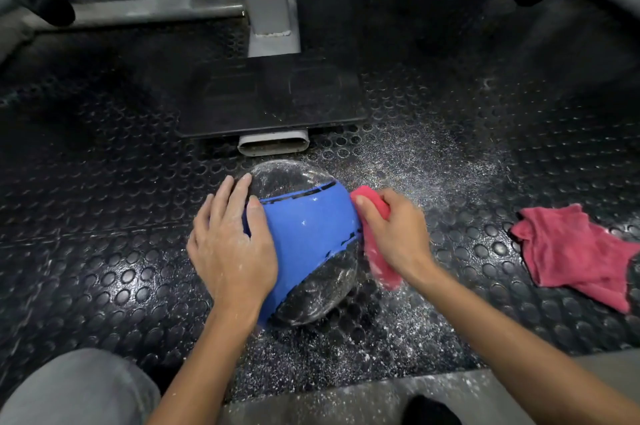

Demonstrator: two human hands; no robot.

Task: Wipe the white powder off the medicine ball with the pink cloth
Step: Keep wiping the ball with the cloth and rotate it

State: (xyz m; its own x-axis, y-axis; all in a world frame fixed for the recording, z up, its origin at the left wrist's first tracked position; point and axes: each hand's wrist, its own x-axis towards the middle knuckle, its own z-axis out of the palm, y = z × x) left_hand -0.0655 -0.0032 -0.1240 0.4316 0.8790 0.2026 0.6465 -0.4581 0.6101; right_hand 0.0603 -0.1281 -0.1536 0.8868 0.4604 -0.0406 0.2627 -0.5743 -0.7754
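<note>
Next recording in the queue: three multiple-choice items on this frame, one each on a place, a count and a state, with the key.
1. Where does the loose cloth lie? A) on the floor, right of the medicine ball B) on top of the ball C) on a knee
2. How many pink cloths show? A) one B) two C) three
3. What does the left hand do? A) hangs idle B) rests on the ball, fingers straight C) grips a cloth
Key: 1 A, it lies on the floor apart from the ball. 2 B, the held cloth in the right hand plus the loose one. 3 B, it lies against the ball's left side.
</note>
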